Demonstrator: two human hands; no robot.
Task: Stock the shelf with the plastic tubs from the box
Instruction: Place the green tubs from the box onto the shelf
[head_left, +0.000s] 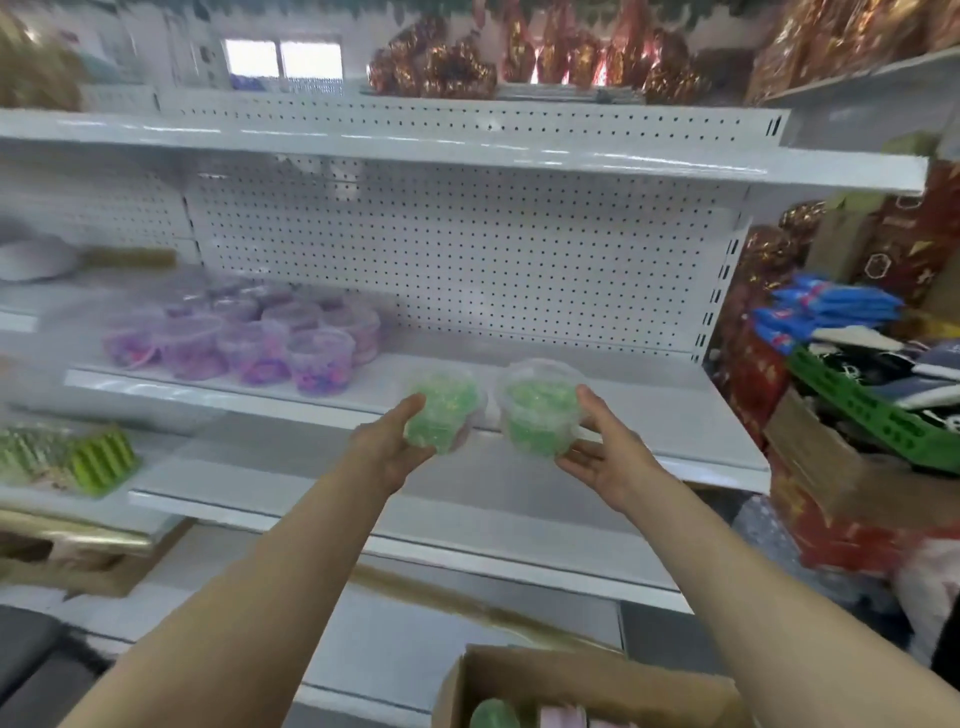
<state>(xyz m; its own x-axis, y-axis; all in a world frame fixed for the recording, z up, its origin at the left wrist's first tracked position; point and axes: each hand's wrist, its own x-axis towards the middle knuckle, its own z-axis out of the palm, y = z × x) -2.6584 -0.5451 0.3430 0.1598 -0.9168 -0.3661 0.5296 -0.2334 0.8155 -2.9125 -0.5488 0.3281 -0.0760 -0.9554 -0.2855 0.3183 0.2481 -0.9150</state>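
My left hand (392, 444) grips a clear plastic tub of green pieces (445, 410) from its left side. My right hand (605, 449) holds a second green tub (537, 410) from its right side. Both tubs hover side by side at the front edge of the white middle shelf (649, 415). Several clear tubs of purple and pink pieces (249, 340) stand grouped on the left part of that shelf. The open cardboard box (587, 686) sits at the bottom of the view, with a green tub (493, 714) and a pink tub (561, 719) showing inside.
A white pegboard back panel (467, 270) lines the shelf. Another white shelf (467, 530) runs below. Green ridged items (101, 460) lie on the lower left shelf. Red and gold packages (779, 374), blue packs (831, 306) and a green crate (872, 415) crowd the right side.
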